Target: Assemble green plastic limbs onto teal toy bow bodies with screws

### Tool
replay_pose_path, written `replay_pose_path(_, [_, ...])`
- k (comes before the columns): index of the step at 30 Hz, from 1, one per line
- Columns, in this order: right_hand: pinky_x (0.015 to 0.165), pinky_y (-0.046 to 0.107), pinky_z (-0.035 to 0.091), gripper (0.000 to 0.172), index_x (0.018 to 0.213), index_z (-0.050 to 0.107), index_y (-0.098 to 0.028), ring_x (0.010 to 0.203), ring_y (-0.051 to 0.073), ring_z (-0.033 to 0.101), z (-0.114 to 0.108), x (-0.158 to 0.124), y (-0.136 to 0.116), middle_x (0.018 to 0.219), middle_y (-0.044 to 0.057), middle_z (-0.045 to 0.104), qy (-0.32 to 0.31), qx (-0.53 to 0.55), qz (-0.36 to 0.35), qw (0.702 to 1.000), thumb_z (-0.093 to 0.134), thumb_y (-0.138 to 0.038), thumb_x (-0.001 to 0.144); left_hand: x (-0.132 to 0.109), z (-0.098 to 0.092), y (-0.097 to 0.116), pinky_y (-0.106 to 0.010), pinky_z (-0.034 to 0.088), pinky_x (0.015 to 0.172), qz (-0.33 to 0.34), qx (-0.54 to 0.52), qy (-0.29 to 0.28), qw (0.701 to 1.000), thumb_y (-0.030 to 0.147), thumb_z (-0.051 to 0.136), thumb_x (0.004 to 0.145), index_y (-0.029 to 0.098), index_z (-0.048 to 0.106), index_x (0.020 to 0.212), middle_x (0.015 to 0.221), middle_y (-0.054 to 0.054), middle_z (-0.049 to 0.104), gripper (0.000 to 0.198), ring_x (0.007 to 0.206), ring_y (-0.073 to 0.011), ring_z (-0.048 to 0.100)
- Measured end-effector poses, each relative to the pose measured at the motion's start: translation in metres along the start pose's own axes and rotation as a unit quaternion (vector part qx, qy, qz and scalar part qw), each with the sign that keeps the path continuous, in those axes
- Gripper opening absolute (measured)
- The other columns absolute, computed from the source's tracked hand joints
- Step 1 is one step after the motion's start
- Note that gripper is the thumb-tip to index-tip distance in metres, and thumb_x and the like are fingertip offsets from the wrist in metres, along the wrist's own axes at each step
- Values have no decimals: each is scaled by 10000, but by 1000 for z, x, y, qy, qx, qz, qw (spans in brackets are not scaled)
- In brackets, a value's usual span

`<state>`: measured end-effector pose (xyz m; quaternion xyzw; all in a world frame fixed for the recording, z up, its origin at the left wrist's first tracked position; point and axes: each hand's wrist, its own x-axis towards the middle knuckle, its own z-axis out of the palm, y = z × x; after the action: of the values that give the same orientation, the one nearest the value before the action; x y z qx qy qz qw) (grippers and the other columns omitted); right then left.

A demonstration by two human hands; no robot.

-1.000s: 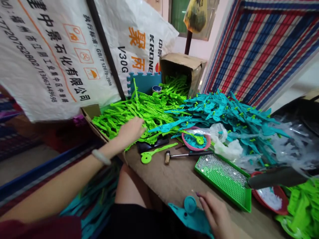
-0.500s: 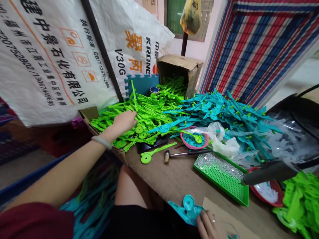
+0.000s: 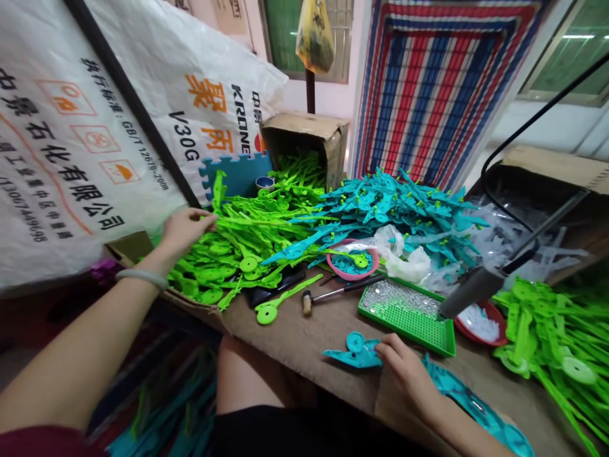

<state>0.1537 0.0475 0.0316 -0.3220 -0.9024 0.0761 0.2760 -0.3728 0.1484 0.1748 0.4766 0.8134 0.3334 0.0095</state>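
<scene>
My left hand (image 3: pixel 183 230) reaches into the pile of bright green plastic parts (image 3: pixel 247 235) at the table's left. Its fingers are pinched round one green part that sticks upward. A pale bangle sits on that wrist. My right hand (image 3: pixel 408 374) rests at the near table edge, fingers curled on a teal plastic part (image 3: pixel 356 351) with a round disc on top. A long teal piece (image 3: pixel 476 406) lies under my right forearm.
A heap of teal parts (image 3: pixel 404 209) fills the middle back. A green studded tray (image 3: pixel 404 311) with clear beads, a small hammer (image 3: pixel 333 293), a pink bowl (image 3: pixel 354 260), a red bowl (image 3: pixel 478 320) and a grey tool (image 3: pixel 471 292) lie nearby. More green parts (image 3: pixel 552 343) sit right. White sacks (image 3: pixel 95 127) hang left.
My left hand moved left and up across the green pile and closed on a part. My right hand slid forward on the table with the teal part. The view turned right.
</scene>
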Motion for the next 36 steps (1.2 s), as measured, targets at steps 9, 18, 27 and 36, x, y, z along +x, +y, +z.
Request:
replay_pose_path(9, [743, 304, 537, 253, 899, 689, -191, 802, 198, 690, -11, 3, -8, 841, 56, 708, -34, 177, 199, 963, 481, -299, 994, 34, -55, 73, -303, 424, 1053, 120, 0, 145, 982, 237, 618, 934, 60, 583, 1166, 1157, 17, 694, 293, 1005, -127, 548])
replay_pose_path(18, [763, 289, 495, 222, 891, 632, -212, 841, 181, 623, -50, 4, -19, 871, 50, 640, 164, 237, 214, 933, 501, -349, 1006, -21, -94, 170, -409, 485, 985, 173, -47, 167, 970, 340, 660, 874, 43, 705, 1107, 879, 27, 673, 380, 831, -102, 623])
replay_pose_path(27, [923, 340, 491, 156, 879, 619, -215, 1024, 178, 613, -50, 37, -58, 1040, 57, 649, 197, 393, 180, 880, 543, -316, 971, -185, 33, 239, -231, 408, 591, 159, -429, -185, 869, 302, 776, 755, 156, 714, 938, 695, 19, 598, 243, 586, -84, 485])
replay_pose_path(36, [891, 325, 494, 158, 875, 635, -200, 1001, 180, 612, -42, 5, -58, 1018, 67, 633, 258, 336, 286, 860, 566, -325, 944, -316, 128, 206, -368, 563, 844, -65, -593, -353, 721, 606, 729, 784, 221, 601, 925, 863, -37, 711, 429, 979, -250, 699])
